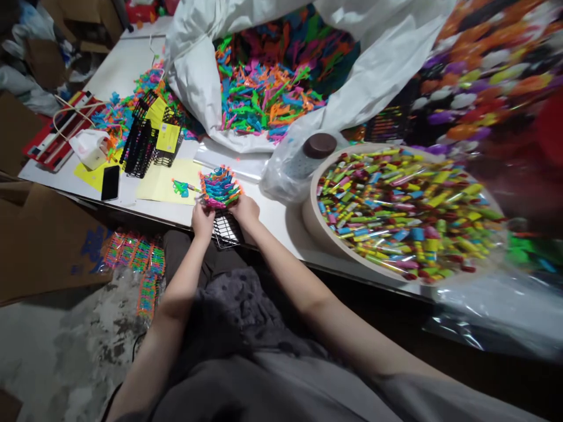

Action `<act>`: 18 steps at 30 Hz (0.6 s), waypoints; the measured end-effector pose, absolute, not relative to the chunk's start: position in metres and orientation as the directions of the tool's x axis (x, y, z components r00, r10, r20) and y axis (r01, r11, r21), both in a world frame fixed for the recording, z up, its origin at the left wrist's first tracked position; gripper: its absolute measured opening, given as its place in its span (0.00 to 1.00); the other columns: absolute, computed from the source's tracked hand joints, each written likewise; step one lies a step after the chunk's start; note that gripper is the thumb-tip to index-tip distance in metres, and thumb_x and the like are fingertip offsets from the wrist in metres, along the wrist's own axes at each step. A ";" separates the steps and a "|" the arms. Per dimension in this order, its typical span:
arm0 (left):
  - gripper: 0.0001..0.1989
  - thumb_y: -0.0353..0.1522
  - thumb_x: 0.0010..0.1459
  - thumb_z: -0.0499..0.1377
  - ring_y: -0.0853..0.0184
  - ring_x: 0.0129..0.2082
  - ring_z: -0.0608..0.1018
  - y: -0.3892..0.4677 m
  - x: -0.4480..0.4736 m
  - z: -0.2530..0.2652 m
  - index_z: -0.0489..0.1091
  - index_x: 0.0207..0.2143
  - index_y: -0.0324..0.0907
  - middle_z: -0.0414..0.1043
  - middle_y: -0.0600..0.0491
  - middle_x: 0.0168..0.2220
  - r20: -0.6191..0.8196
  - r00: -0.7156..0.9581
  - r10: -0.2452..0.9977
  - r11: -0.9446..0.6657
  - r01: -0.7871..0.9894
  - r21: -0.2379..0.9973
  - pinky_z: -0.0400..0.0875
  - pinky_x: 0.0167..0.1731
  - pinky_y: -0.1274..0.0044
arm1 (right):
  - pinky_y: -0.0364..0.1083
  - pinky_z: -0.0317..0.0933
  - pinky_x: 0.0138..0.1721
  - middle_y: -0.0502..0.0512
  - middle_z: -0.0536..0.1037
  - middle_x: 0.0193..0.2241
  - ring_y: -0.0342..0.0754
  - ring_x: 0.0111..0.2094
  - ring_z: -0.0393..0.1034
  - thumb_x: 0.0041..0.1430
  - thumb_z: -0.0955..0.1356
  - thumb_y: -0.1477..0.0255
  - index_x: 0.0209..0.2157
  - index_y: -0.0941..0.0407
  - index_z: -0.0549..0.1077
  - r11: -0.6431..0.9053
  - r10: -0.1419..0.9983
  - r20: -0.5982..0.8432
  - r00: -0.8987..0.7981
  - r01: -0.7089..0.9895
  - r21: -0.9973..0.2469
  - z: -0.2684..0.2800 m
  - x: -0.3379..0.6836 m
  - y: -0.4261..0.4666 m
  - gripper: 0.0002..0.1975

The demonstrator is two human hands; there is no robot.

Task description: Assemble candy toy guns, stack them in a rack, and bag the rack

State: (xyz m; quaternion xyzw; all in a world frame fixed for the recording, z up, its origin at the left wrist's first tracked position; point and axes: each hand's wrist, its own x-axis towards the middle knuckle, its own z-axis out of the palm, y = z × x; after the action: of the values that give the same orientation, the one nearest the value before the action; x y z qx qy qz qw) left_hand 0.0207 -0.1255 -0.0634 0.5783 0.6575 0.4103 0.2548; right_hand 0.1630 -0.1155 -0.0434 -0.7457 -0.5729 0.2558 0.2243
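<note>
While near table edge, toys between left hand and right hand

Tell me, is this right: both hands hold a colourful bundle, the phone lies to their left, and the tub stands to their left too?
Not quite: the head view shows the tub to the right, not the left. The rest is correct: the left hand and right hand hold the bundle, and the phone lies to their left.

A dark phone lies on the table — farther right sits what looks like a brown-lidded bottle.
</note>
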 end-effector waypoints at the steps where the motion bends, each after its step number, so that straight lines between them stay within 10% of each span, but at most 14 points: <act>1: 0.07 0.28 0.51 0.60 0.62 0.35 0.75 -0.125 0.021 -0.064 0.66 0.34 0.40 0.71 0.49 0.33 0.133 -0.195 0.972 -0.001 0.560 0.828 0.69 0.37 0.71 | 0.47 0.61 0.33 0.61 0.79 0.35 0.56 0.36 0.73 0.52 0.67 0.63 0.40 0.56 0.75 -0.257 0.966 -0.143 0.216 0.741 -0.620 -0.042 0.163 -0.115 0.15; 18: 0.10 0.26 0.50 0.60 0.63 0.35 0.76 -0.132 0.020 -0.064 0.68 0.37 0.39 0.74 0.49 0.33 0.171 -0.167 0.971 -0.068 0.494 0.867 0.69 0.37 0.74 | 0.43 0.61 0.35 0.58 0.79 0.39 0.53 0.41 0.74 0.53 0.67 0.65 0.43 0.56 0.75 -0.199 0.976 -0.187 0.107 0.778 -0.595 -0.030 0.175 -0.123 0.16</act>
State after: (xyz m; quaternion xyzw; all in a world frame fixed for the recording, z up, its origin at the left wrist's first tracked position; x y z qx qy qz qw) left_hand 0.0198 -0.1322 -0.0637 0.5850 0.6259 0.4379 0.2724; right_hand 0.1747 -0.1232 -0.0297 -0.7224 -0.6073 0.2789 0.1777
